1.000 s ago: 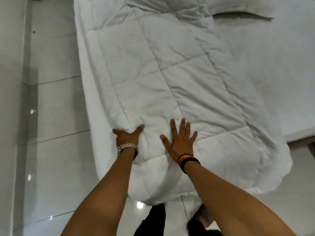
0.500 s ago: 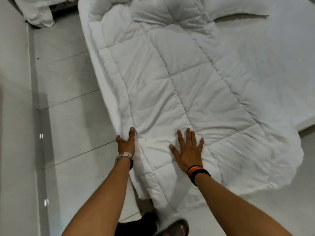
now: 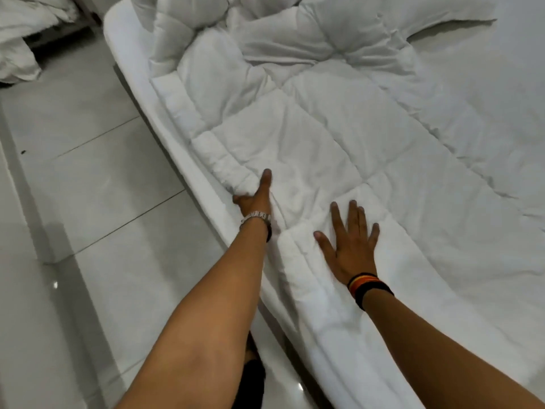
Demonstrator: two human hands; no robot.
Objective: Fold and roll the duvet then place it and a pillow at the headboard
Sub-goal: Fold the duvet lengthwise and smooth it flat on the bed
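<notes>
A white quilted duvet (image 3: 339,137) lies folded into a long strip along the left side of the bed, bunched up at its far end. My left hand (image 3: 255,197) grips the duvet's left edge, thumb on top and fingers tucked under the fold. My right hand (image 3: 351,243) lies flat on the duvet with its fingers spread, pressing it down. A white pillow-like bundle (image 3: 17,39) sits on the floor at the top left, partly cut off by the frame.
The mattress edge (image 3: 165,122) runs diagonally from top centre to bottom right. Glossy white floor tiles (image 3: 88,187) fill the left. A white sheet (image 3: 507,84) covers the bed to the right. My foot (image 3: 250,376) shows below my left arm.
The view has shifted along the bed's left side. Both hands have slid up the duvet strip, and the left hand now clasps the edge instead of resting on it.
</notes>
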